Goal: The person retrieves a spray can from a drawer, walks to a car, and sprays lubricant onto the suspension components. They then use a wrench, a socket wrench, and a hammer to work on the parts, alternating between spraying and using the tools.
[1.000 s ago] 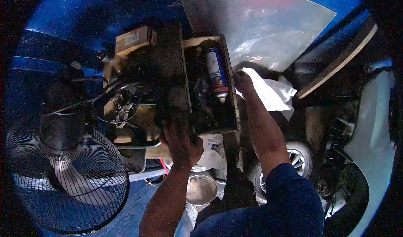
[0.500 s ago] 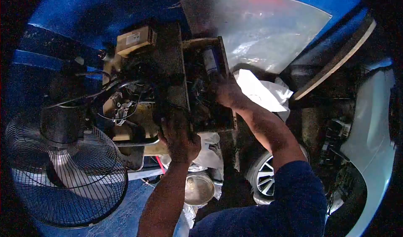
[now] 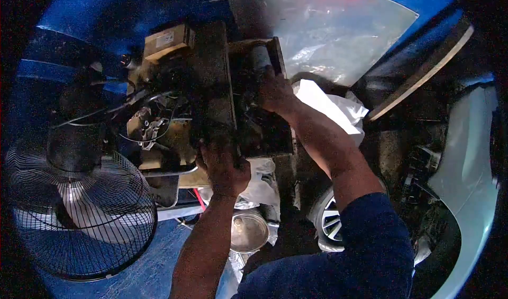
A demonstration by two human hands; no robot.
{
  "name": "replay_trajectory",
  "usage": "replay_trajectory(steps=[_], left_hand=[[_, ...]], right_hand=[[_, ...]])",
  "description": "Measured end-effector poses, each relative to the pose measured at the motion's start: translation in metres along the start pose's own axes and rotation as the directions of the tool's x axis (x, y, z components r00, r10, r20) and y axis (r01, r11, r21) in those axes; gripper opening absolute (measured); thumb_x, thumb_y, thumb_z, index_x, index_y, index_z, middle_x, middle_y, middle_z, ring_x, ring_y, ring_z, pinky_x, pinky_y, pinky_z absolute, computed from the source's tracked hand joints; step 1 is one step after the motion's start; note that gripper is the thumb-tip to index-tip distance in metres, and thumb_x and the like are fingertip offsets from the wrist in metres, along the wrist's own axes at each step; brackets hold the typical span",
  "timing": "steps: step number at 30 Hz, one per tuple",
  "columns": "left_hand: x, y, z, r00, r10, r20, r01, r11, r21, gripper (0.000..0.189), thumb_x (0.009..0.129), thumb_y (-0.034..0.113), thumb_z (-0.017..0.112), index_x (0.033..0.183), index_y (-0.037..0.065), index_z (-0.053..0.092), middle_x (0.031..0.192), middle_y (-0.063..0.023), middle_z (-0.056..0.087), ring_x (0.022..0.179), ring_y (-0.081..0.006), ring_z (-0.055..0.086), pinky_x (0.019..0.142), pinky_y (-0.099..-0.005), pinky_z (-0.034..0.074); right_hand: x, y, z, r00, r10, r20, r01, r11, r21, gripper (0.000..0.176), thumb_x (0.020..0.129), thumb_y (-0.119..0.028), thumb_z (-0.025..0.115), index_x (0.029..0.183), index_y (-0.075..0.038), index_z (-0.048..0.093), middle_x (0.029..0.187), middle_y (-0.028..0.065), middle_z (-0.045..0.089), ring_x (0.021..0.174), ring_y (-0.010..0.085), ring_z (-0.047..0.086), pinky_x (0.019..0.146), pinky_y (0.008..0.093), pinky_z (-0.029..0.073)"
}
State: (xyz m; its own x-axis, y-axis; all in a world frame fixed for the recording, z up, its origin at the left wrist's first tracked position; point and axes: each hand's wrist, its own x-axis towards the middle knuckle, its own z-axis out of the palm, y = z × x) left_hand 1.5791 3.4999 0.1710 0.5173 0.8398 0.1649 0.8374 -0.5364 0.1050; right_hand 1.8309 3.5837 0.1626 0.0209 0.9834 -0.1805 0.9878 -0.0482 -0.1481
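Note:
My left hand [image 3: 225, 165] grips the near front edge of a dirty wooden drawer [image 3: 280, 140] pulled out from a cluttered workbench. My right hand [image 3: 274, 92] reaches inside the drawer and lies over a spray can [image 3: 259, 58], of which only the top end shows past my fingers. Whether the fingers close around the can is hidden. The rest of the drawer's contents are dark and hard to make out.
A cardboard box [image 3: 168, 39] and tangled wires [image 3: 153, 127] sit on the bench at the left. A standing fan [image 3: 79, 209] is at the lower left. White plastic [image 3: 338, 111], a metal sheet [image 3: 338, 29], a car wheel [image 3: 330, 222] and a metal bowl [image 3: 248, 233] lie nearby.
My right hand has moved from the drawer's right edge into the drawer and onto the spray can. The left hand stays on the drawer front.

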Motion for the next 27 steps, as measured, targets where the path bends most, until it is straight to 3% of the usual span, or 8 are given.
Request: replay_trajectory(steps=[4,12,16,18,19,21,25,27], left_hand=[[-0.01,-0.012,0.026,0.997,0.031,0.077,-0.034,0.999,0.037,0.075,0.07,0.028,0.063,0.137,0.007,0.04,0.141,-0.0258,0.032,0.135,-0.0504,0.02,0.104,-0.0687,0.012],[-0.011,-0.017,0.032,0.99,-0.006,0.138,0.015,0.998,-0.063,0.08,0.07,0.029,0.062,0.142,0.008,0.034,0.145,-0.0249,0.028,0.138,-0.0473,0.015,0.104,-0.0691,0.012],[0.001,-0.002,0.008,0.988,-0.077,0.13,0.077,0.997,0.009,0.081,0.071,0.03,0.062,0.143,0.008,0.034,0.149,-0.0231,0.024,0.141,-0.0446,0.011,0.105,-0.0683,0.01],[0.004,0.003,0.001,0.989,-0.085,0.123,0.083,0.996,0.019,0.081,0.071,0.031,0.062,0.143,0.007,0.033,0.149,-0.0227,0.023,0.141,-0.0445,0.011,0.105,-0.0682,0.01],[0.005,0.005,-0.003,0.988,-0.092,0.121,0.089,0.995,0.034,0.081,0.072,0.032,0.062,0.143,0.007,0.033,0.15,-0.0224,0.023,0.141,-0.0444,0.011,0.105,-0.068,0.009],[0.007,0.007,-0.013,0.99,-0.089,0.106,0.09,0.996,-0.001,0.079,0.072,0.032,0.061,0.143,0.007,0.034,0.149,-0.0227,0.024,0.14,-0.045,0.011,0.105,-0.0679,0.01],[0.008,0.007,-0.012,0.996,-0.065,0.056,0.065,0.998,-0.007,0.075,0.074,0.033,0.06,0.14,0.007,0.038,0.147,-0.0231,0.026,0.139,-0.0456,0.013,0.104,-0.0681,0.011],[0.006,0.004,-0.006,0.999,-0.036,0.033,0.036,0.999,0.015,0.072,0.075,0.033,0.06,0.138,0.007,0.04,0.146,-0.0231,0.028,0.139,-0.0457,0.014,0.104,-0.0686,0.012]], right_hand=[[0.017,0.002,-0.001,0.983,-0.11,0.146,0.148,0.947,-0.284,0.044,0.085,-0.045,0.056,0.102,-0.006,0.069,0.114,0.0178,0.06,0.104,0.0308,0.057,0.082,0.0425,0.052],[0.015,-0.004,0.022,0.972,0.042,-0.229,-0.002,0.986,0.17,0.045,0.087,-0.036,0.06,0.122,-0.008,0.056,0.121,0.0157,0.056,0.113,0.0267,0.053,0.09,0.0374,0.047],[0.017,0.003,0.01,0.997,0.006,-0.083,-0.004,1.0,0.016,0.044,0.091,-0.032,0.058,0.126,-0.007,0.05,0.124,0.0159,0.054,0.113,0.028,0.052,0.092,0.0364,0.044],[0.052,0.031,0.075,0.995,0.076,0.071,-0.103,0.637,0.764,0.055,0.085,-0.031,0.067,0.129,-0.005,0.045,0.121,0.017,0.055,0.113,0.0288,0.051,0.091,0.0373,0.044],[0.064,0.033,0.107,0.995,0.075,0.063,-0.096,0.639,0.763,0.055,0.085,-0.031,0.067,0.129,-0.005,0.045,0.121,0.017,0.055,0.113,0.0288,0.051,0.091,0.0373,0.044],[0.086,0.03,0.15,0.977,0.144,-0.156,0.153,0.03,0.988,0.062,0.081,-0.028,0.072,0.13,-0.004,0.041,0.122,0.0176,0.054,0.11,0.0279,0.052,0.092,0.0352,0.044],[0.056,-0.004,0.057,0.905,0.35,0.243,-0.415,0.6,0.684,0.044,0.087,-0.016,0.065,0.123,0.0,0.045,0.117,0.0148,0.056,0.106,0.0237,0.053,0.088,0.0337,0.044],[0.062,0.013,0.09,0.913,0.4,-0.074,-0.052,0.296,0.954,0.042,0.09,-0.012,0.059,0.126,0.002,0.043,0.115,0.0143,0.057,0.1,0.0259,0.057,0.084,0.0355,0.048]])
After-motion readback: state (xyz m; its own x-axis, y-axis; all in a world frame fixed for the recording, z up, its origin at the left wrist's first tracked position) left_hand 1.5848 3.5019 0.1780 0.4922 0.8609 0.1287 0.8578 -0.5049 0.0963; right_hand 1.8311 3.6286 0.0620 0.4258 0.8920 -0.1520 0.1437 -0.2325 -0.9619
